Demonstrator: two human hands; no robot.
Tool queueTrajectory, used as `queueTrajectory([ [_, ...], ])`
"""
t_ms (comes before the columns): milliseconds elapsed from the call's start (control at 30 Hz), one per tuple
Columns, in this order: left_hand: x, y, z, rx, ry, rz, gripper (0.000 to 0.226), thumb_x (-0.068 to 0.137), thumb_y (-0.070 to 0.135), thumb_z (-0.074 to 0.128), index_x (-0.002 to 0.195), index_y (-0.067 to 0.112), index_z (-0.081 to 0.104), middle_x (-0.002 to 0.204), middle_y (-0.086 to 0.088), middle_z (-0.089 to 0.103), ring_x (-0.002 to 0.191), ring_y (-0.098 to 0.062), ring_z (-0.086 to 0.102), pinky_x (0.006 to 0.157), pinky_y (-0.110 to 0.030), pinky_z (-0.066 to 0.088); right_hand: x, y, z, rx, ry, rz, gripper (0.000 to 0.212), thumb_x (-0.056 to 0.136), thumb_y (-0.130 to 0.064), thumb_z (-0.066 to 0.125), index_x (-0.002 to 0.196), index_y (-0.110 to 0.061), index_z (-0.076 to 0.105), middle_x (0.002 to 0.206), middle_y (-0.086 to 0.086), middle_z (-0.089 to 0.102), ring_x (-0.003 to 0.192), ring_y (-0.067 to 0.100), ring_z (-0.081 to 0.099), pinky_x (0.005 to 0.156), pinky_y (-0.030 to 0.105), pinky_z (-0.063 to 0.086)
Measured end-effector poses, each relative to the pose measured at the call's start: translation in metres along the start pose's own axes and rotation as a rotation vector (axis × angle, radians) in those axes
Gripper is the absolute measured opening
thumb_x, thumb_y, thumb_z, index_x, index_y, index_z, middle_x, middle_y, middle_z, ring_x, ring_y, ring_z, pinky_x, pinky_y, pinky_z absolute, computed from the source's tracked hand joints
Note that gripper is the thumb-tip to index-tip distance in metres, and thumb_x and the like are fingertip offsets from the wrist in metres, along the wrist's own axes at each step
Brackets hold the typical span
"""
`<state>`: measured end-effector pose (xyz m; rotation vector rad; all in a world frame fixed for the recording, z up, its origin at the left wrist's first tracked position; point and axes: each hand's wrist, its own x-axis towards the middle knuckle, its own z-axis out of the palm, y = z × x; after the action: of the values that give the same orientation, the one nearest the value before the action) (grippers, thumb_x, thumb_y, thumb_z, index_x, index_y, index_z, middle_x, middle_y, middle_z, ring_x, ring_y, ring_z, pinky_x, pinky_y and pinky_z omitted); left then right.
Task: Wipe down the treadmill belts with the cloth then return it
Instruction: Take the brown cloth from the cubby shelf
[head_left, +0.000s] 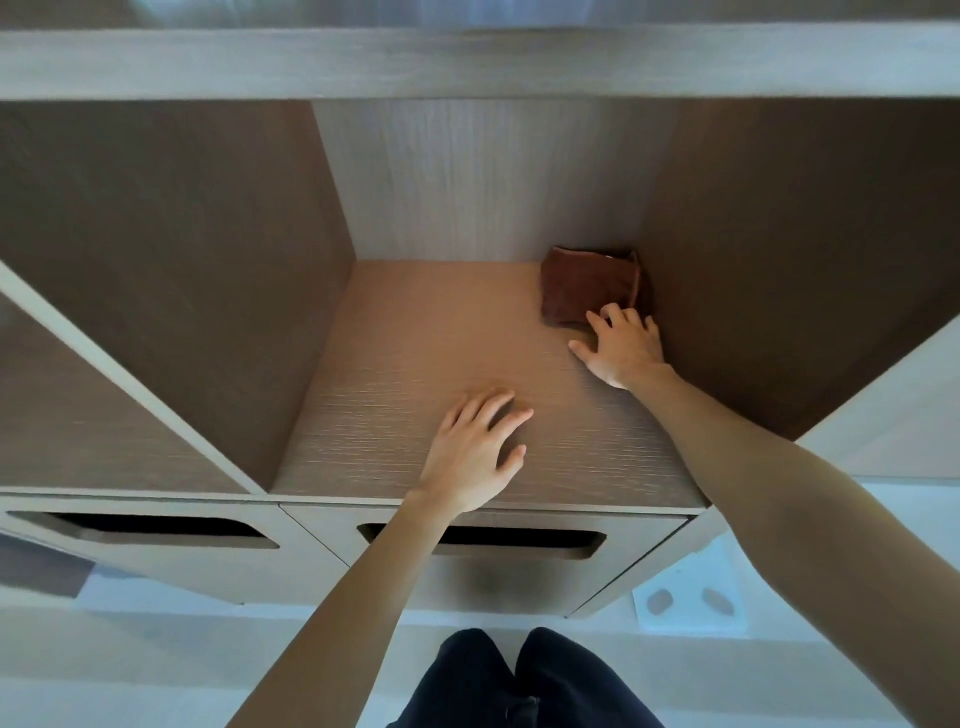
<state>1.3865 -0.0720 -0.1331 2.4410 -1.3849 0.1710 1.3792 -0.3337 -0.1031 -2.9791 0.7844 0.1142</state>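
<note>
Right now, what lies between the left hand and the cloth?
Only bare shelf, as the head view shows. The left hand rests near the front; the right hand, beside that stretch, touches the near edge of the cloth.

Single head view, wide-angle. Looks forward and down into open cabinet bay (415, 338), close in. Wearer's legs (524, 675) at 6 o'clock. 12 o'clock edge blurred, possibly a top board.

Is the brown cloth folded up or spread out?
Folded: the cloth is a thick square in the back right corner of the shelf, with layered edges along its right side.
</note>
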Motion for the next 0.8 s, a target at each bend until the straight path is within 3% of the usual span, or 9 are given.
queueTrajectory([
  [533, -0.022, 0.004, -0.007, -0.031, -0.006, 0.014, 0.042, 0.090, 0.031, 0.053, 0.130, 0.017, 0.053, 0.140, -0.005, 0.048, 0.133, -0.024, 0.038, 0.113, -0.041, 0.025, -0.164, -0.010, 0.016, 0.067, 0.091, -0.091, 0.053, 0.093, -0.052, 0.041, 0.137, -0.022, 0.047, 0.136, -0.003, 0.045, 0.128, 0.020, 0.037, 0.113, 0.046, 0.017],
  [800, -0.042, 0.011, -0.017, -0.093, 0.006, 0.026, 0.035, 0.088, 0.018, 0.061, 0.122, 0.011, 0.060, 0.132, -0.009, 0.055, 0.127, -0.028, 0.046, 0.110, -0.044, 0.029, -0.247, -0.028, 0.011, 0.116, 0.172, -0.079, 0.041, 0.076, -0.028, 0.072, 0.115, -0.017, 0.068, 0.114, 0.002, 0.064, 0.106, 0.026, 0.060, 0.098, 0.055, 0.042],
])
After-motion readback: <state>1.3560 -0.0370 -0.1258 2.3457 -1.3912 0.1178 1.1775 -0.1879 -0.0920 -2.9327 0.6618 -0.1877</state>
